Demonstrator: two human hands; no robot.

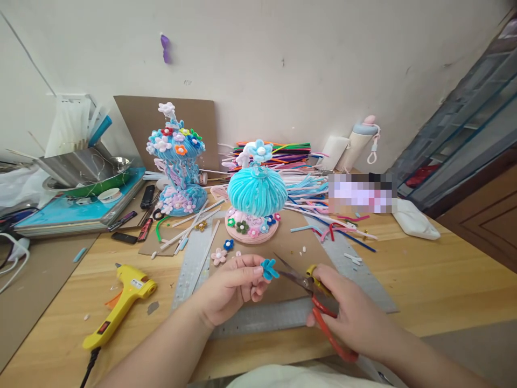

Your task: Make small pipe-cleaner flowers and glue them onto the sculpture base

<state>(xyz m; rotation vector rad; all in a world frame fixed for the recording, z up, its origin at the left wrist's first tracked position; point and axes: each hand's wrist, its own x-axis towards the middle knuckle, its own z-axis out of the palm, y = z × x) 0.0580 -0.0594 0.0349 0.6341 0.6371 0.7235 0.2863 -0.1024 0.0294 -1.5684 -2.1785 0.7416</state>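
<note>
Between the thumb and fingers of my left hand (238, 283) is a small blue pipe-cleaner flower (270, 269), its petals pointing right. My right hand (351, 307) grips scissors (297, 277) with red and yellow handles. Their blades are apart and point left, close to the blue flower. Behind my hands stands a turquoise pipe-cleaner dome (257, 191) on a pink base (250, 234) dotted with small flowers; a light blue flower (260, 151) tops it. A pink flower (218, 256) and a dark blue flower (228, 245) lie just beyond my left hand.
A yellow glue gun (129, 299) lies at the left. Behind it stands a finished-looking blue jellyfish-shaped piece (177, 145) covered in flowers. Bundles of pipe cleaners (274, 153) line the wall. A metal bowl (84, 167) sits at far left, a white packet (416, 218) at right.
</note>
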